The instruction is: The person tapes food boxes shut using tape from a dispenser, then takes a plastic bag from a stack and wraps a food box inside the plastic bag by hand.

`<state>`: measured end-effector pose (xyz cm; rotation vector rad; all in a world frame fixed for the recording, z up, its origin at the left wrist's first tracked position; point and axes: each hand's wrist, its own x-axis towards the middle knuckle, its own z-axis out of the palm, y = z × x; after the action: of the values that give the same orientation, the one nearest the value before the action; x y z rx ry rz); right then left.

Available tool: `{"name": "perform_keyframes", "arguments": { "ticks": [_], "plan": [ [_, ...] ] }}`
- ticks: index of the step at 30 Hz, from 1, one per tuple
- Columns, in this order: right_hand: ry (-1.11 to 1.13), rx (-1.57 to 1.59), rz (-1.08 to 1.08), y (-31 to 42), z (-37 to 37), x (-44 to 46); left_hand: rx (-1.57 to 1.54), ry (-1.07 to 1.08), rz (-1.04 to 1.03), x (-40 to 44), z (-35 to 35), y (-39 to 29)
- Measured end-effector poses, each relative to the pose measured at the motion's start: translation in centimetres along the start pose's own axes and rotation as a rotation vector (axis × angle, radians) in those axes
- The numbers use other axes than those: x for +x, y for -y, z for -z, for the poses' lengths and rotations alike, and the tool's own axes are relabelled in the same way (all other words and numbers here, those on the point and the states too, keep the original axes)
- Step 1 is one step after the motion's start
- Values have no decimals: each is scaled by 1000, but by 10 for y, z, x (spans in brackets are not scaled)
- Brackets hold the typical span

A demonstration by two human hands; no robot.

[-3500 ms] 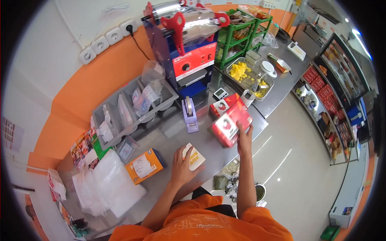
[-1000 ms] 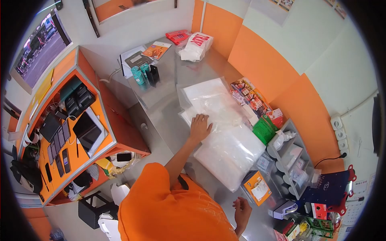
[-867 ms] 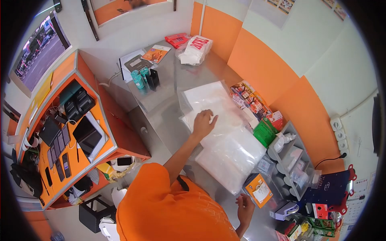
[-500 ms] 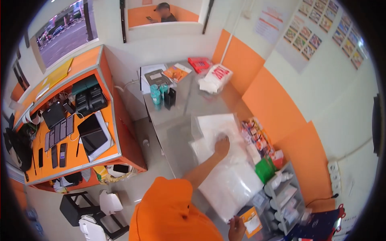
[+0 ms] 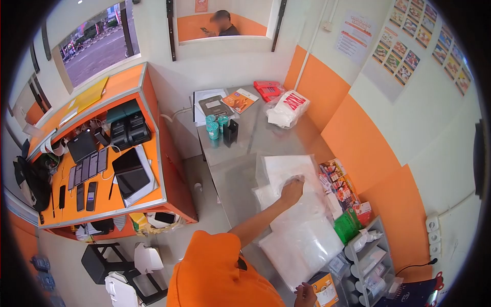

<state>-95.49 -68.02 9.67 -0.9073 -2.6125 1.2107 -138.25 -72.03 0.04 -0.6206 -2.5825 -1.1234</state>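
Note:
My left hand is over the upper part of a spread of clear plastic bags on the steel table. Its fingers are pinched together on the thin film of one bag, which is slightly raised. Near the lower edge of the view, my right hand hangs beside an orange box with a white label. Its fingers are loosely curled and a little apart, and nothing shows in them. Part of the box is behind this hand.
Turquoise containers, a black holder, papers and a white bag stand at the table's far end. A grey divided bin is at the right. At the left are an orange desk with phones, and a person behind a wall opening.
The red box and cream box are no longer in my hands. The view has turned towards the plastic bags and desk. My left hand has gone from resting on the bags to pinching one.

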Motion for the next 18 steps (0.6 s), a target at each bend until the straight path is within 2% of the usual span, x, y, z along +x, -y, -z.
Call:
{"name": "perform_keyframes", "arguments": {
  "ticks": [4, 6, 7, 8, 9, 10, 11, 12, 13, 14, 15, 17, 18],
  "plan": [
    [-7, 13, 59, 4, -5, 5, -1, 97, 71, -1, -8, 25],
    [-53, 67, 46, -11, -11, 9, -50, 122, -181, -6, -18, 47],
    [-64, 44, 47, -23, -13, 7, -40, 13, -144, -13, -31, 53],
    [-58, -45, 93, -24, -12, 7, -9, 23, -198, -17, -44, 72],
    [-107, -20, 63, 7, -6, 5, 30, 152, -335, -16, -53, 93],
    [-55, -44, 1, 10, -1, 2, 92, 177, -436, -24, -59, 116],
    [-35, -70, -15, 10, -1, 1, 130, 91, -590, -22, -69, 140],
    [-16, -39, -31, 5, -1, -2, 61, 112, -697, -15, -44, 130],
    [-29, -25, -33, 3, 0, -5, 47, 106, -654, -12, -29, 112],
    [-16, 15, -73, 5, 2, -8, 56, 336, -503, -6, 1, 87],
    [-36, 25, -129, 6, 5, -10, 22, 158, -729, -2, 2, 92],
    [-32, 29, -188, 6, 7, -11, -195, 357, -409, 0, 54, 14],
    [-78, 53, -153, 2, -1, -23, -183, 428, -481, -4, 69, 9]
  ]
}}
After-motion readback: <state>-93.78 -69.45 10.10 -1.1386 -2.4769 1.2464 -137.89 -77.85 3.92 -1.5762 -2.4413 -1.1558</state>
